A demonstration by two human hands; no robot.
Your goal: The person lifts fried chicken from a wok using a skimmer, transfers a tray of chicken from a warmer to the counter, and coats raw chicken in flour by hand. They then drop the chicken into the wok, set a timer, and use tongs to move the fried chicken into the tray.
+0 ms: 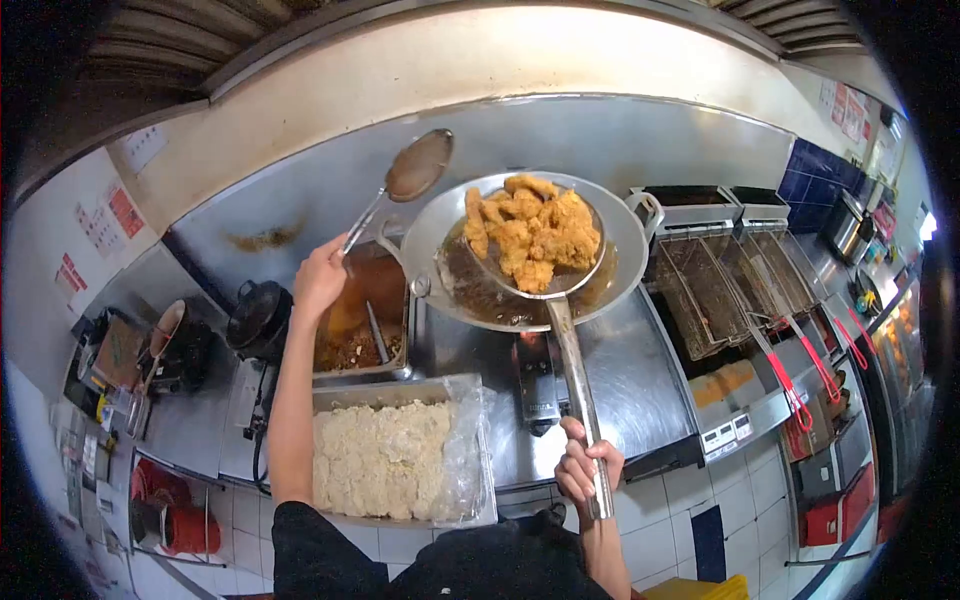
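Observation:
My right hand [588, 468] is wrapped round the long metal handle of a large strainer [572, 370]. Several golden-brown pieces of fried chicken [545, 232] are heaped in the strainer's bowl, over a wide two-handled wok [425, 225] with dark oil in it. Up on the left, my left hand [318, 280] grips the thin handle of a round skimmer [420, 166]. The skimmer's head is raised beside the wok's upper left rim, apart from the chicken, and no food shows on it.
Nearest my body is a metal tray [488, 490] of pale, lumpy coating under plastic wrap at one side. Behind it, a deep pan [400, 362] holds brown liquid and a utensil. Fryer baskets [700, 300] with red handles stand right; a black pot [260, 312] sits left.

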